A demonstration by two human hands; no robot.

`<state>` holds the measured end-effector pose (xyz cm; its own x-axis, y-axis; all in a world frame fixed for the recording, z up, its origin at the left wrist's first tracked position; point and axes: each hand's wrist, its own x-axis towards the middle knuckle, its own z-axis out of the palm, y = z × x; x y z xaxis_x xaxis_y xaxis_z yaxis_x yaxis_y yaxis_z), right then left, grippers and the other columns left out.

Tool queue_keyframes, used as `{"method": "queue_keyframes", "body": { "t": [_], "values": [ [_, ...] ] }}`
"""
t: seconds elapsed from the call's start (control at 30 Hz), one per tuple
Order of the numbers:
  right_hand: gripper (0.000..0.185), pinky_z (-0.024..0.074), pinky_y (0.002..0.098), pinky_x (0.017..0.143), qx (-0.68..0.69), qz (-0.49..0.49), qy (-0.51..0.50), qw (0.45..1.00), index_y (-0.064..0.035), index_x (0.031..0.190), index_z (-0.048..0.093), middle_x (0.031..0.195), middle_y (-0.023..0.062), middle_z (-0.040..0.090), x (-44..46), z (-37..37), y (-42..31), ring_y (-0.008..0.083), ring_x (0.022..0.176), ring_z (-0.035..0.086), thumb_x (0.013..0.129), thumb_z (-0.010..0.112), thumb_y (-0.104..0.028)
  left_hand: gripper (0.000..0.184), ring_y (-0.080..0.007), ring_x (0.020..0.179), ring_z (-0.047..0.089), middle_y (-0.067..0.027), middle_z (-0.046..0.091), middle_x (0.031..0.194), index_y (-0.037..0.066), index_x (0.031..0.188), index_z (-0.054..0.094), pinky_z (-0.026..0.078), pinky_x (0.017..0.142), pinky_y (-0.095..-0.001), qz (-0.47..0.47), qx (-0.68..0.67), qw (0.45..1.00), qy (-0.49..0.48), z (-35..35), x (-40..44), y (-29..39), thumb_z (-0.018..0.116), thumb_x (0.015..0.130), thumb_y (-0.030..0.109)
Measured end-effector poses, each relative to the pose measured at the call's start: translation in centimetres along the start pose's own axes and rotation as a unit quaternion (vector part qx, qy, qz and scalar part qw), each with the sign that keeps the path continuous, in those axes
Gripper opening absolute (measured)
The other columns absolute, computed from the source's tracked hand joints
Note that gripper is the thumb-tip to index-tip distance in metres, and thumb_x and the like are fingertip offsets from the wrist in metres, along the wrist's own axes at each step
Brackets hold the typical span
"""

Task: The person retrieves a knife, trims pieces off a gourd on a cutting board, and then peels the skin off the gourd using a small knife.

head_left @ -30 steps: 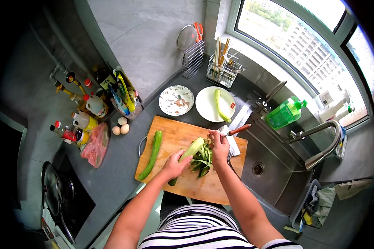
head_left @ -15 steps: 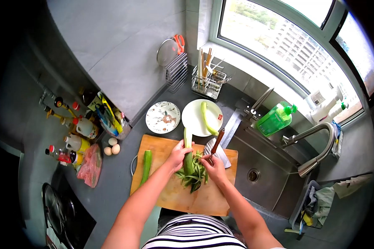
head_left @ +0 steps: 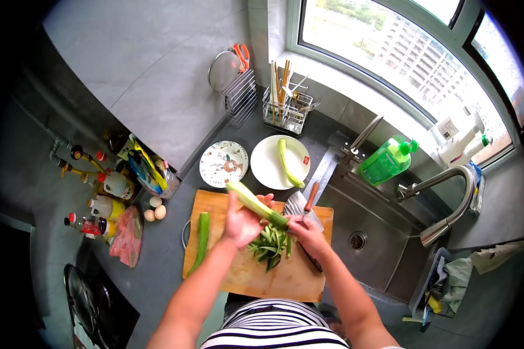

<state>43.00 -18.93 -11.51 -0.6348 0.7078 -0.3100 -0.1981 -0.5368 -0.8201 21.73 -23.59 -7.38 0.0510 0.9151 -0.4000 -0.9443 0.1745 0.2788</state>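
A partly peeled luffa gourd [head_left: 255, 203] slants above the board, pale at its far end and green at its near end. My right hand [head_left: 310, 235] is closed on the green end. Beneath the gourd, my left hand [head_left: 243, 225] is open, palm up, thumb and fingers spread. A dark, slim tool, perhaps a peeler [head_left: 314, 262], extends below my right hand; its other end is hidden. Green peelings [head_left: 269, 247] are heaped on the wooden cutting board [head_left: 244, 282]. An unpeeled luffa piece [head_left: 202, 238] lies at the board's left. A cleaver [head_left: 297, 203] rests at the upper right.
Behind the board, a white plate [head_left: 262, 160] bears a peeled luffa [head_left: 285, 160]. A patterned plate [head_left: 223, 164] stands beside it. The sink [head_left: 384, 232] is on the right. Several eggs [head_left: 155, 208], bottles [head_left: 108, 206] and a pink bag [head_left: 126, 238] occupy the left counter.
The gourd has swung from upright to slanting left. My left hand has loosened and turned palm up; my right hand has taken the gourd's near end. The dark tool now points downward.
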Motion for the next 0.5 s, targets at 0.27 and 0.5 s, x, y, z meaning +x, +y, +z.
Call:
{"method": "queue_keyframes", "body": {
  "t": [0.27, 0.5],
  "values": [
    [0.012, 0.0433, 0.0276, 0.090, -0.022, -0.051, -0.036, 0.998, -0.0041, 0.094, 0.062, 0.127, 0.0075, 0.053, 1.7, -2.1, -0.7, 0.0112, 0.103, 0.055, 0.090, 0.062, -0.015, 0.083, -0.0402, 0.130, 0.039, -0.0227, 0.035, 0.143, -0.009, 0.142, 0.024, 0.037, 0.107, -0.0424, -0.207, 0.163, 0.952, -0.153, -0.4, -5.8, 3.6, 0.045, 0.092, 0.054],
    [0.011, 0.0391, 0.0282, 0.095, -0.032, -0.069, 0.015, 0.997, -0.0050, 0.096, 0.063, 0.138, 0.0074, 0.044, 1.5, 1.2, 0.2, 0.0112, 0.111, 0.050, 0.091, 0.062, -0.014, 0.070, -0.0079, 0.081, 0.056, -0.0023, 0.057, 0.104, 0.012, 0.148, 0.021, 0.053, 0.070, -0.0264, -0.228, 0.427, 0.873, -0.057, -1.9, -4.7, -0.2, 0.061, 0.091, 0.020]
  ]
}}
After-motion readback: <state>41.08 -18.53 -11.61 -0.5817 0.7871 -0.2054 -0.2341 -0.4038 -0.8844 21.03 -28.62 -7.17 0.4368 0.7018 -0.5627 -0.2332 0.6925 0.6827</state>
